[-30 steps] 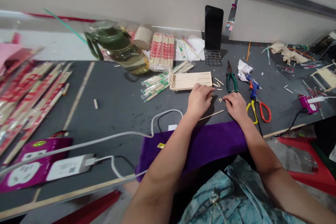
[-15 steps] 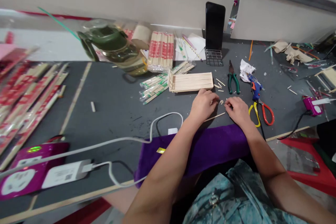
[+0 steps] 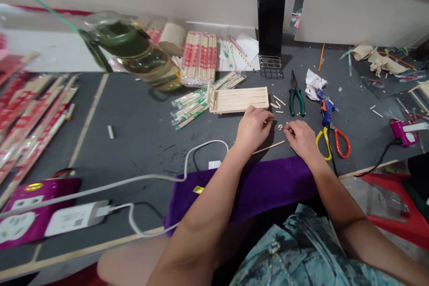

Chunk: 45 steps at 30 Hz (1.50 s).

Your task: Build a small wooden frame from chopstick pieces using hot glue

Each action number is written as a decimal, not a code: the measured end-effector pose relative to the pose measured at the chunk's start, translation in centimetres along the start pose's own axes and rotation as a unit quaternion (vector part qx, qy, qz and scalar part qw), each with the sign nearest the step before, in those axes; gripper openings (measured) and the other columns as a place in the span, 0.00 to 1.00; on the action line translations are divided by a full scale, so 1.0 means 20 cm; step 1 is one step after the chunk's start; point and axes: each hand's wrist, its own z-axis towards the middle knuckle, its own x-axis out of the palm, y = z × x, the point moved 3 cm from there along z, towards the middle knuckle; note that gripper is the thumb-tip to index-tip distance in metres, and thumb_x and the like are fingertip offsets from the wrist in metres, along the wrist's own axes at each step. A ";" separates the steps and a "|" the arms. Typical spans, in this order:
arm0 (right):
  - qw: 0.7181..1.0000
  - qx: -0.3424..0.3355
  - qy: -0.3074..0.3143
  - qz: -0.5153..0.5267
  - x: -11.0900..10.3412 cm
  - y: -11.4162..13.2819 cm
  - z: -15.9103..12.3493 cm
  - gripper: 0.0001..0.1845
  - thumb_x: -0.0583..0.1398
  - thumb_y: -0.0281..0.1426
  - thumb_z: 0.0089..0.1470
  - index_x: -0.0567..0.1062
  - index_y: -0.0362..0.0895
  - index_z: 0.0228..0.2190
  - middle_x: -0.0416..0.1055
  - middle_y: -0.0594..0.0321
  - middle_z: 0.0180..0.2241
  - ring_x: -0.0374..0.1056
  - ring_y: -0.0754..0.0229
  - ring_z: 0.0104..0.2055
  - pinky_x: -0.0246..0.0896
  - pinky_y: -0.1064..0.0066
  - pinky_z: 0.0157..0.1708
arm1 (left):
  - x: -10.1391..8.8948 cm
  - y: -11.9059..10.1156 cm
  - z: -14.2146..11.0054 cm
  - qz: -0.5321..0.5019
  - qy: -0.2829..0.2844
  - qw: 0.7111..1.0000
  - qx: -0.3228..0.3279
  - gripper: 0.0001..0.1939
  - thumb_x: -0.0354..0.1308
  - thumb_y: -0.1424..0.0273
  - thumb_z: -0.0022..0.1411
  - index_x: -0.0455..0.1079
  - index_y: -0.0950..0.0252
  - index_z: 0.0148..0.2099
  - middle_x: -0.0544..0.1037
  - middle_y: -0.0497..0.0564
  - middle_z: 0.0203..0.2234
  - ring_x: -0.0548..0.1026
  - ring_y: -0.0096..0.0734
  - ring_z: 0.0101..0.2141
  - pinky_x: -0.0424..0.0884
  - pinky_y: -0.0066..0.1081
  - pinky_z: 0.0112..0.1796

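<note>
Stick model (pale wood) flat on dk gray bench, one end raised, beside green-marked stick packs. L hand at model's near edge, fingers bent; can't tell if holding anything or touching model. R hand curled, fingertips next to sm. wood bits lying btwn hands; grip n/c, can't tell. Loose stick nearer the body. Green-handled pliers beyond R hand, glue gun to its R.
</note>
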 end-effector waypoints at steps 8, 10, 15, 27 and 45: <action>1.000 0.003 -0.008 0.020 0.02 0.00 0.00 0.05 0.58 0.28 0.61 0.75 0.47 0.33 0.73 0.61 0.32 0.67 0.55 0.38 0.57 0.67 0.38 | 0.03 -0.02 -0.01 -0.007 0.048 0.999 0.021 0.08 0.57 0.78 0.60 0.76 0.64 0.39 0.79 0.54 0.32 0.69 0.42 0.41 0.68 0.39 0.42; 0.999 0.005 -0.025 0.037 0.01 -0.01 0.00 0.06 0.58 0.28 0.61 0.75 0.47 0.34 0.73 0.61 0.32 0.67 0.55 0.39 0.58 0.66 0.39 | 0.04 -0.03 -0.02 -0.009 0.059 0.998 0.021 0.06 0.60 0.76 0.60 0.75 0.63 0.38 0.78 0.53 0.32 0.68 0.43 0.41 0.68 0.38 0.41; 0.991 0.055 -0.109 0.060 -0.04 -0.05 0.00 0.07 0.57 0.28 0.62 0.75 0.47 0.35 0.72 0.60 0.32 0.66 0.55 0.38 0.60 0.66 0.40 | 0.04 -0.05 -0.04 -0.013 0.064 0.998 -0.012 0.06 0.62 0.76 0.59 0.72 0.63 0.39 0.77 0.53 0.32 0.68 0.41 0.39 0.67 0.37 0.39; 0.998 0.021 -0.049 0.022 0.02 -0.04 0.04 0.13 0.55 0.30 0.65 0.80 0.48 0.40 0.73 0.57 0.36 0.65 0.53 0.42 0.62 0.64 0.41 | 0.03 -0.07 -0.07 -0.032 0.047 0.998 -0.021 0.10 0.55 0.76 0.65 0.75 0.65 0.46 0.79 0.54 0.35 0.68 0.42 0.40 0.68 0.37 0.40; 0.996 -0.005 0.004 0.090 -0.02 0.00 0.02 0.06 0.60 0.32 0.63 0.78 0.46 0.39 0.74 0.59 0.36 0.67 0.54 0.41 0.62 0.65 0.43 | 0.06 -0.08 -0.07 -0.015 0.067 0.997 -0.029 0.09 0.56 0.74 0.66 0.76 0.65 0.45 0.78 0.55 0.34 0.68 0.43 0.40 0.67 0.38 0.40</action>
